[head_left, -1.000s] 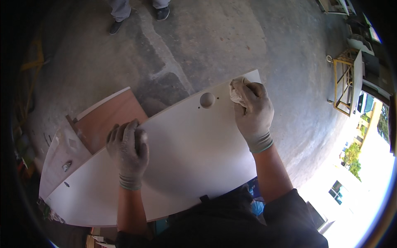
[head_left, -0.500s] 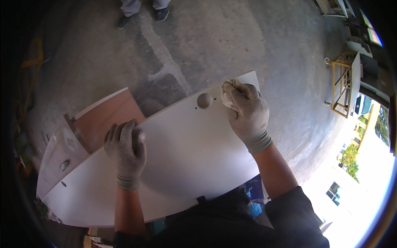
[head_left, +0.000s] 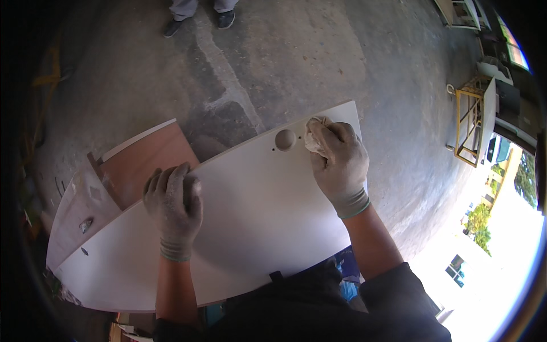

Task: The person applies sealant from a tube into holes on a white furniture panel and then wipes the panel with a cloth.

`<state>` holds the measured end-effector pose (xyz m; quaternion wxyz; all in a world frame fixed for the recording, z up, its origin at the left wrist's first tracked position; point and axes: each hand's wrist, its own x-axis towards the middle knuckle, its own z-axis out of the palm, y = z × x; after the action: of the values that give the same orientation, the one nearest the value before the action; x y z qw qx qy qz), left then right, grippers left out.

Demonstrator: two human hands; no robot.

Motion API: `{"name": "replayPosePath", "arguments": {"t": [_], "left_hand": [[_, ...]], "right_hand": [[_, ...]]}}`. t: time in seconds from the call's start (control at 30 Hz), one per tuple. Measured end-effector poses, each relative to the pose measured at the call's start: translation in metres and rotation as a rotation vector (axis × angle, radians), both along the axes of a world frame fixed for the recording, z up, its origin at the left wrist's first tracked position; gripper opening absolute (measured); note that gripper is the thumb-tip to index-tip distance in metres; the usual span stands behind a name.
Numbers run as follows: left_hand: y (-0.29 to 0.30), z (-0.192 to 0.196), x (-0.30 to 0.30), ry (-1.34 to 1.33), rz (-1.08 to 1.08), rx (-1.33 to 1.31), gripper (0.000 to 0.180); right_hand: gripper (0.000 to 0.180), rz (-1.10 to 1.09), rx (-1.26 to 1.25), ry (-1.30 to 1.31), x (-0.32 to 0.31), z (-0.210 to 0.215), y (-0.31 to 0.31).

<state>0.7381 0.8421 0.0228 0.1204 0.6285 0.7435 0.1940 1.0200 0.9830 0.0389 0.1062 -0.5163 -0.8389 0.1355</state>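
A long white panel [head_left: 256, 199] lies across in front of me, with a round recess [head_left: 285, 139] and two small holes beside it near its far right corner. My right hand [head_left: 345, 159], in a grey work glove with a green cuff, is closed on a crumpled whitish cloth [head_left: 314, 137] and presses it to the panel just right of the recess. My left hand [head_left: 174, 205], gloved alike, curls its fingers over the far edge of the panel, gripping it. A small dark oval slot [head_left: 85, 251] shows at the panel's left end.
Under and beyond the panel's left part are a brown board [head_left: 148, 159] and a pale, scuffed surface [head_left: 85, 199] with a small metallic item [head_left: 86, 224]. A person's shoes [head_left: 226, 20] stand on the concrete floor [head_left: 296, 62] ahead. A yellow-framed cart [head_left: 470, 122] is at the right.
My right hand has shifted slightly down and left with the cloth, still on the panel. The left hand keeps its hold on the edge.
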Motion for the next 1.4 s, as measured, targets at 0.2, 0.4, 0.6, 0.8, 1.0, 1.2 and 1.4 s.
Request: {"name": "replayPosePath", "arguments": {"t": [0.2, 0.4, 0.6, 0.8, 1.0, 1.2, 1.4], "left_hand": [[-0.001, 0.0, -0.002, -0.006, -0.008, -0.03, 0.026], [0.0, 0.0, 0.0, 0.028, -0.011, 0.009, 0.026], [0.0, 0.0, 0.0, 0.006, 0.0, 0.001, 0.027], [0.0, 0.002, 0.0, -0.003, -0.007, 0.0, 0.027], [-0.001, 0.004, 0.001, -0.029, -0.012, -0.028, 0.025], [0.001, 0.003, 0.0, 0.004, -0.008, -0.021, 0.027], [0.0, 0.004, 0.002, -0.018, -0.008, -0.04, 0.026]], "right_hand": [[0.043, -0.13, -0.019, 0.049, -0.007, 0.002, -0.003], [0.046, -0.036, -0.049, 0.005, -0.013, 0.003, -0.007], [0.041, -0.1, -0.036, 0.045, -0.021, 0.003, -0.008], [0.04, -0.188, -0.001, 0.081, -0.022, 0.003, -0.007], [0.042, -0.053, -0.002, 0.064, -0.016, -0.003, -0.008], [0.04, -0.121, -0.007, 0.071, -0.015, 0.004, -0.005], [0.037, -0.015, -0.017, 0.06, -0.016, 0.0, -0.009]]}}
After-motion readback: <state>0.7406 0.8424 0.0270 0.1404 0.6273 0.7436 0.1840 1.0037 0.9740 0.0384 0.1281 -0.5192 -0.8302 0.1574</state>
